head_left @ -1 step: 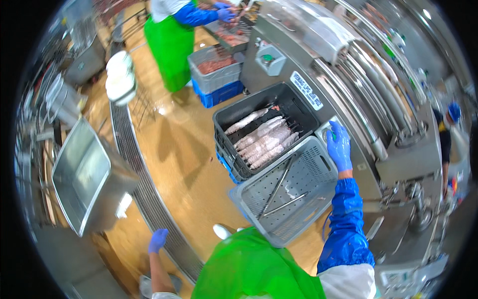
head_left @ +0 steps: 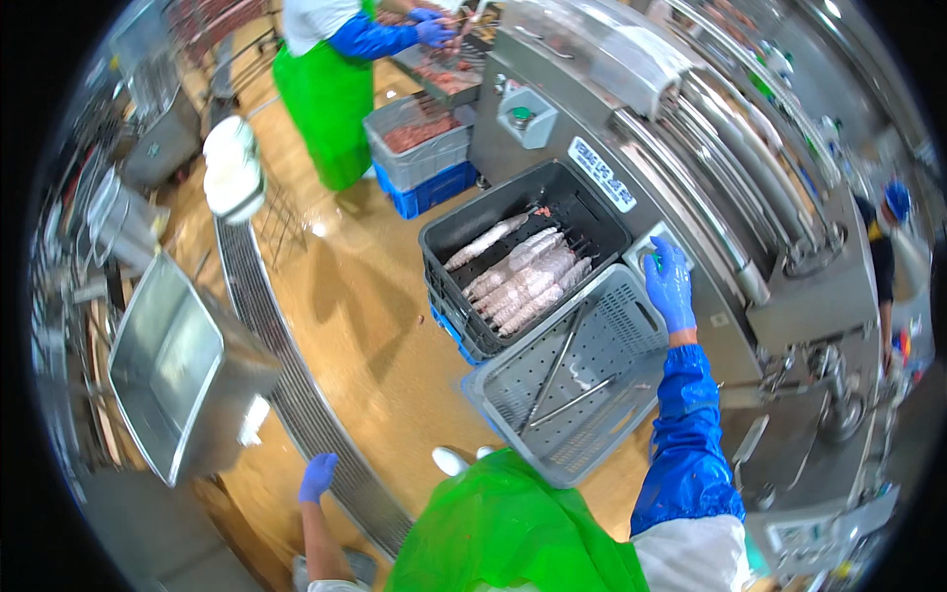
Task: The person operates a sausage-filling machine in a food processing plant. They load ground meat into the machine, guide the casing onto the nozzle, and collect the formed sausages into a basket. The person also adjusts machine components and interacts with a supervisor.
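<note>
My right hand (head_left: 671,287), in a blue glove, reaches to a small pale control box (head_left: 646,256) on the steel machine's side. Its fingers are stretched out and slightly apart over the box, with nothing held. My gloved left hand (head_left: 317,478) hangs low at the left, away from everything; its fingers run together, so their pose is unclear. Between the hands, a grey perforated crate (head_left: 483,405) contains two metal rods (head_left: 550,370). Behind it, a black crate (head_left: 449,219) holds several pale, meat-like rolls (head_left: 533,276) laid side by side.
The steel machine (head_left: 582,232) with long shiny rollers (head_left: 705,197) fills the right. A steel bin (head_left: 192,414) stands left, beside a floor drain grate (head_left: 296,380). Further off, a person in a green apron (head_left: 326,109) works beside a grey crate (head_left: 390,163) of reddish meat.
The whole view has shifted slightly. My right hand stays at the control box, and the crates and their contents look the same.
</note>
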Demonstrator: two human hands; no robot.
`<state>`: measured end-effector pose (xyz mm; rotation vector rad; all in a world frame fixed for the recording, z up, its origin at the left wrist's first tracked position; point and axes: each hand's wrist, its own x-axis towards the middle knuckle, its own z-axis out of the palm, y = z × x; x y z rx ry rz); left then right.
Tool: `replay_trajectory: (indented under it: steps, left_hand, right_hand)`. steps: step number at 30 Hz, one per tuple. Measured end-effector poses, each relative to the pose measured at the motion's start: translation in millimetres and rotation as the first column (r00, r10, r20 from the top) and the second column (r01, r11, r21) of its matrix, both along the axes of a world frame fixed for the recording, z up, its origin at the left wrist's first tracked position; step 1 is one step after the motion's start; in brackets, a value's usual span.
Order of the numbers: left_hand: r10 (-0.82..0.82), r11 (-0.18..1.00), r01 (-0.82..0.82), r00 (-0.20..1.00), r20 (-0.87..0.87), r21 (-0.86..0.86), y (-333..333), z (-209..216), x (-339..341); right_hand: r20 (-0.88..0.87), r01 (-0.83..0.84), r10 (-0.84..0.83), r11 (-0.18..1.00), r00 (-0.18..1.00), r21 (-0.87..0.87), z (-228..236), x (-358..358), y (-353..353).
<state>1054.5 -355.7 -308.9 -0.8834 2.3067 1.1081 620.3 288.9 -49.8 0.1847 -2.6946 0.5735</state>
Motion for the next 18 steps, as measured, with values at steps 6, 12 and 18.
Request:
replay_trajectory:
  steps: [6,12,18]
  left_hand:
    - [-0.260,0.964,0.265,0.932,-0.252,-0.012,-35,51,-211]
    - [-0.432,0.900,0.434,0.877,-0.208,-0.040,-45,60,-392]
    - [-0.618,0.786,0.610,0.776,-0.122,-0.100,-94,81,-541]
  right_hand:
    - [0.143,0.388,-0.372,0.915,0.917,-0.108,-78,-5,42]
    - [0.049,0.516,-0.543,0.762,0.839,-0.391,-72,-80,45]
    - [0.056,0.443,-0.485,0.738,0.873,-0.508,-116,-202,-58]
